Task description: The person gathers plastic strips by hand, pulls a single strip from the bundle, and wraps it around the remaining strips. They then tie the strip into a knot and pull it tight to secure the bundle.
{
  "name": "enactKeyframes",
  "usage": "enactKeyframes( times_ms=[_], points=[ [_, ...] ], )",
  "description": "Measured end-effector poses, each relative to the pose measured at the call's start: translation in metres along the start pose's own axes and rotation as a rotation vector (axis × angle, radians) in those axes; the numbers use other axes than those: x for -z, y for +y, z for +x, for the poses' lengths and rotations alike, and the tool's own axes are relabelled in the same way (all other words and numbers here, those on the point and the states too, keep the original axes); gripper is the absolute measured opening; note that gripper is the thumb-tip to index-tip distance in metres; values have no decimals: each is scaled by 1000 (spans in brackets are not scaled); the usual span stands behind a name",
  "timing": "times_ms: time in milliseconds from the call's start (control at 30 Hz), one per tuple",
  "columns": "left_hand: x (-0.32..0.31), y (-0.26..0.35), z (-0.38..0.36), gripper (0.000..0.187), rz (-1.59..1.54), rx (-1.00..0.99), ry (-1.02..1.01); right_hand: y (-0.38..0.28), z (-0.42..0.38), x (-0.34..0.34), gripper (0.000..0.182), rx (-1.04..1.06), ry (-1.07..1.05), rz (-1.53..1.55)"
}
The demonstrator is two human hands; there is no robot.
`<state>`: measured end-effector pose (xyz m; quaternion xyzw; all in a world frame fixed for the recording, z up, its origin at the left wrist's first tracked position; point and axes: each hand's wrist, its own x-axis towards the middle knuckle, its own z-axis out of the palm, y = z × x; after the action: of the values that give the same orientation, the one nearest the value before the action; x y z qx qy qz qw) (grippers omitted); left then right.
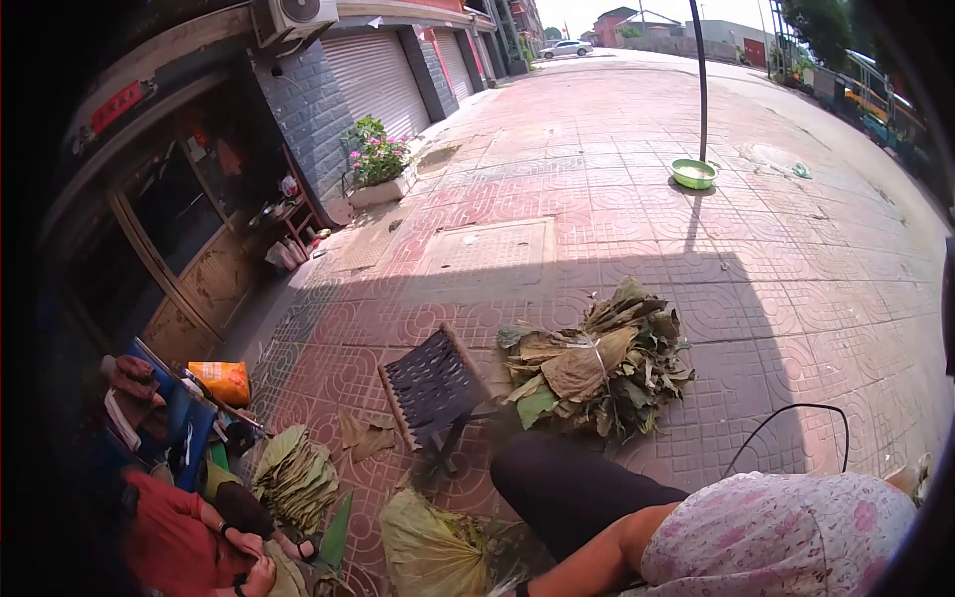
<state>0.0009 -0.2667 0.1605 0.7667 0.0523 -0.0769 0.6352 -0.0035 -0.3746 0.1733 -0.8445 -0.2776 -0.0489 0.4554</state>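
My right forearm [587, 562], below a pink-flowered sleeve [766, 532], reaches left along the bottom edge. A dark band circles the wrist; the hand itself is almost wholly cut off, its fingers unseen. Nearest to it lies a large folded, dry yellow-green leaf [430, 547]. Beyond my dark-trousered knee [572, 483], a big bundle of dried leaves [582, 368] is tied with pale string. My left hand is out of view. At lower left, a co-worker in a red top [174, 527] has both hands [257, 565] on a pale leaf.
A low stool with a woven black seat [433, 383] stands left of the bundle. A fanned leaf stack [296, 478] lies by the co-worker. An orange bag [221, 381] is behind. Farther off are a green basin [693, 173], a pole [699, 90] and a flower planter [383, 184].
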Motion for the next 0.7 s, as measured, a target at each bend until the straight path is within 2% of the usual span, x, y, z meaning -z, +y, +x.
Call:
enactKeyframes(
  times_ms=[33, 100, 133, 167, 233, 267, 300, 367, 500, 600, 633, 700],
  points=[
    [8, -7, -3, 30, -3, -11, 23, 11, 0, -13, 62, -19, 17, -8],
    [32, -19, -18, 30, -7, -20, 56, -8, 0, 12, 40, -240, -101, 111],
    [43, -26, -28, 30, -4, -20, 62, 2, -1, -4, 38, -149, -40, 141],
    [51, -29, -38, 30, -7, -22, 70, -4, -1, 5, 37, -151, -21, 169],
    [50, -12, -52, 19, -3, -51, 90, -5, 2, 3, 37, -79, 99, 61],
    [50, -10, -55, 18, 135, -14, 151, -7, 5, 5, 33, -50, 69, -2],
    [51, -10, -56, 18, 78, -91, 168, -9, 8, 4, 34, -78, 60, -43],
    [55, -28, -54, 20, 173, -196, 189, -9, 12, 0, 36, -40, 15, -116],
    [58, -14, -60, 18, 117, -90, 149, -8, 19, -5, 35, 2, -40, -175],
    [61, 8, -64, 20, 259, -174, 65, -3, 24, -4, 35, -24, -128, -275],
    [57, 10, -67, 26, 318, -216, 76, 1, 24, -5, 29, -18, -106, -272],
    [60, 28, -71, 30, 319, -83, 3, 11, 23, -7, 30, -15, -170, -214]
  ],
)
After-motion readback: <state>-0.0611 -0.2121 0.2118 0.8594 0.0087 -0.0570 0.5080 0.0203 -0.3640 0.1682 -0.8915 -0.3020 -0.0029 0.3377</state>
